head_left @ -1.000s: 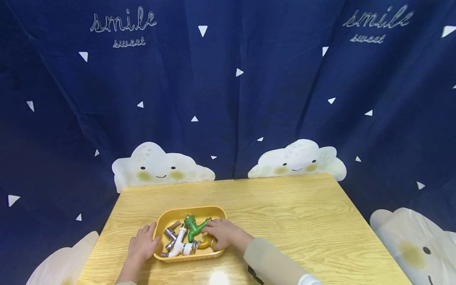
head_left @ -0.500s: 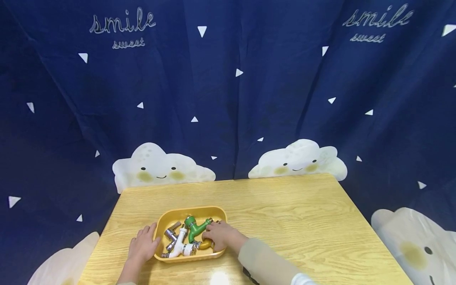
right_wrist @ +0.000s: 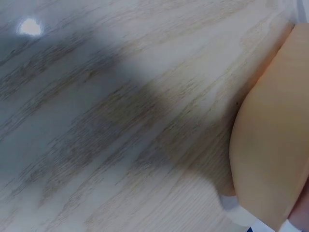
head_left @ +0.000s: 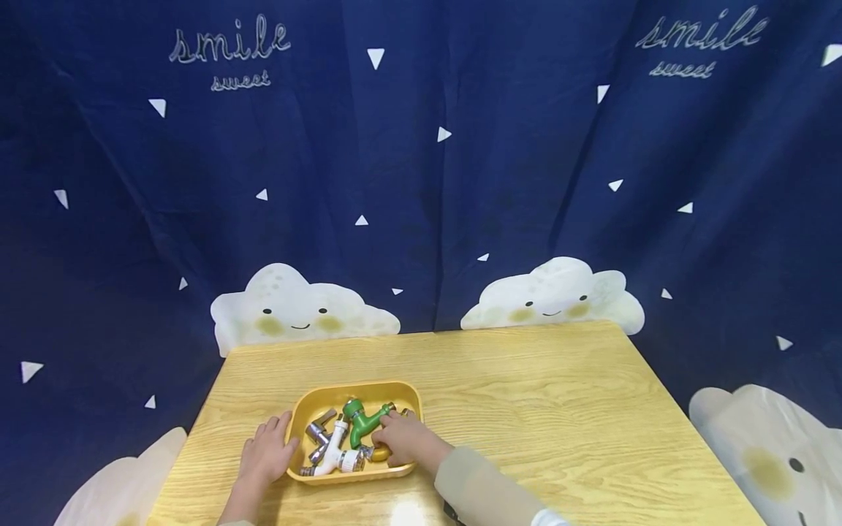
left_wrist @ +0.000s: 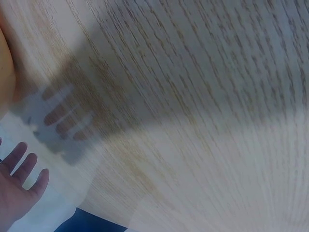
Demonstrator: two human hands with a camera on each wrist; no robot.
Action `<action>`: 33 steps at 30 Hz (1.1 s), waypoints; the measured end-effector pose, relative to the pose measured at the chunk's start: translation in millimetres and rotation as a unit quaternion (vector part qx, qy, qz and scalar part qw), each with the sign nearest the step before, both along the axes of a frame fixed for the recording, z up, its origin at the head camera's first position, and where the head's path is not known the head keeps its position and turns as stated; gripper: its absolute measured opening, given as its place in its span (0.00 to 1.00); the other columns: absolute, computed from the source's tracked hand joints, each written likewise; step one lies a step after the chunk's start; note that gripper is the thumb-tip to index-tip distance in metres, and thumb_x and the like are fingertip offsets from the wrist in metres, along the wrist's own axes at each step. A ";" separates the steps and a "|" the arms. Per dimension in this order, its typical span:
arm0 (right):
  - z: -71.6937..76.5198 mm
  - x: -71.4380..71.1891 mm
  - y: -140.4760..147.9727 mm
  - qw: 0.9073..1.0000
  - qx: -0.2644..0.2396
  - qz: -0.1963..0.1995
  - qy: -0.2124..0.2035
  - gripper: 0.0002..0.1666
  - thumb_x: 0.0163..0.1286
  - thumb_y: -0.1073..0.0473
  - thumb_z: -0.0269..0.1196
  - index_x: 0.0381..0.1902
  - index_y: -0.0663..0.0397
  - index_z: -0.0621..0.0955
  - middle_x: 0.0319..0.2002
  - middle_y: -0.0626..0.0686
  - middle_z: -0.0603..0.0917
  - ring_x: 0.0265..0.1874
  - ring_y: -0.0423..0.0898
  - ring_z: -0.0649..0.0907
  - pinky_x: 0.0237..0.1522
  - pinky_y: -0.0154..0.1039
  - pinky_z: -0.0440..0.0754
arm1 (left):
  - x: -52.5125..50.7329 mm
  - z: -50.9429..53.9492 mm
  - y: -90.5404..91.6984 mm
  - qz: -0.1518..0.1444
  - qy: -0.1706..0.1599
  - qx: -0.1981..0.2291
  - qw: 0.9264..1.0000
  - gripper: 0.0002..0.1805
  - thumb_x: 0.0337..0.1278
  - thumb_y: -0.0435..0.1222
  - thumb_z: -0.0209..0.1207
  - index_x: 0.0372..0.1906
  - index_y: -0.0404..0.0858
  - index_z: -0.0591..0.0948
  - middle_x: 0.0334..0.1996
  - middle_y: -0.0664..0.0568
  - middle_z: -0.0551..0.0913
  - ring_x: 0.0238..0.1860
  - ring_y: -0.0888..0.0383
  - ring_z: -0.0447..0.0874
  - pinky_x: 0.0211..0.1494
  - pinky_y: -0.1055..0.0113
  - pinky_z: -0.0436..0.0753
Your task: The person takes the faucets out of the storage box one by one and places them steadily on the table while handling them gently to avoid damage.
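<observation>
In the head view, a yellow tray [head_left: 329, 479] holds a green faucet [head_left: 361, 424], a white faucet [head_left: 333, 454], a silver faucet [head_left: 319, 434] and a yellow faucet [head_left: 379, 454]. My left hand [head_left: 265, 451] lies against the tray's left rim with its fingers extended. Over the tray's right end, my right hand [head_left: 406, 440] has its fingers curled round the yellow faucet, hiding most of it. In the left wrist view, the left hand [left_wrist: 21, 186] shows at the lower left. Beside the tray wall [right_wrist: 270, 130], a sliver of the right hand appears in the right wrist view.
The tray stands on the left part of a wooden table [head_left: 526, 394]. A dark blue curtain [head_left: 408, 175] with white clouds and triangles hangs behind the table and at both sides.
My right hand has shifted slightly within the tray's right end and now covers more of the yellow faucet. The left hand stays at the rim.
</observation>
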State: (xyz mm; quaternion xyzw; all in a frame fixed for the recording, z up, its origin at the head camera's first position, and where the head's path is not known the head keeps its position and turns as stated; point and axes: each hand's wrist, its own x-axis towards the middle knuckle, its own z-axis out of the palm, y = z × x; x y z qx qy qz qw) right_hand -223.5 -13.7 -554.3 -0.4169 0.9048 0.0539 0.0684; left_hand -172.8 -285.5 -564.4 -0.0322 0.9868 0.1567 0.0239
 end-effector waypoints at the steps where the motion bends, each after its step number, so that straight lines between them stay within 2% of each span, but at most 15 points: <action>1: 0.1 0.3 0.1 1.000 -0.004 -0.003 0.000 0.16 0.46 0.46 0.70 0.35 0.28 0.79 0.38 0.40 0.73 0.44 0.38 0.72 0.51 0.50 0.74 | 0.1 -0.1 0.4 0.001 0.000 0.000 1.000 0.32 0.59 0.44 0.47 0.65 0.31 0.61 0.57 0.32 0.67 0.57 0.34 0.63 0.53 0.33 0.63; 13: -0.2 -0.2 2.3 0.998 -0.046 -0.024 -0.025 0.17 0.43 0.50 0.70 0.34 0.31 0.81 0.35 0.40 0.72 0.43 0.39 0.73 0.50 0.51 0.74 | -0.4 0.8 3.0 0.001 -0.001 -0.003 1.000 0.31 0.59 0.44 0.47 0.65 0.31 0.61 0.57 0.32 0.66 0.57 0.34 0.63 0.54 0.33 0.63; 23: 0.0 -3.5 -0.1 0.997 -0.068 -0.034 -0.022 0.20 0.41 0.47 0.71 0.37 0.31 0.82 0.44 0.42 0.77 0.50 0.41 0.73 0.50 0.48 0.74 | -1.1 0.7 2.6 0.003 -0.006 0.002 1.000 0.32 0.60 0.44 0.47 0.65 0.31 0.61 0.57 0.32 0.66 0.57 0.34 0.63 0.54 0.33 0.63; 27: 6.4 -5.8 0.1 0.996 -0.080 -0.029 -0.013 0.20 0.42 0.47 0.71 0.38 0.31 0.82 0.43 0.43 0.77 0.47 0.41 0.74 0.49 0.47 0.74 | -2.0 0.3 2.1 0.000 -0.009 0.003 1.000 0.31 0.59 0.44 0.47 0.65 0.31 0.61 0.57 0.32 0.66 0.57 0.34 0.63 0.53 0.33 0.63; 33: 27.4 -11.7 0.8 0.994 -0.106 -0.021 -0.010 0.19 0.46 0.47 0.70 0.40 0.32 0.82 0.39 0.42 0.75 0.41 0.39 0.72 0.43 0.41 0.75 | -2.0 -1.0 0.9 0.001 -0.011 0.004 1.000 0.32 0.60 0.44 0.47 0.65 0.31 0.61 0.57 0.33 0.66 0.57 0.35 0.62 0.54 0.33 0.63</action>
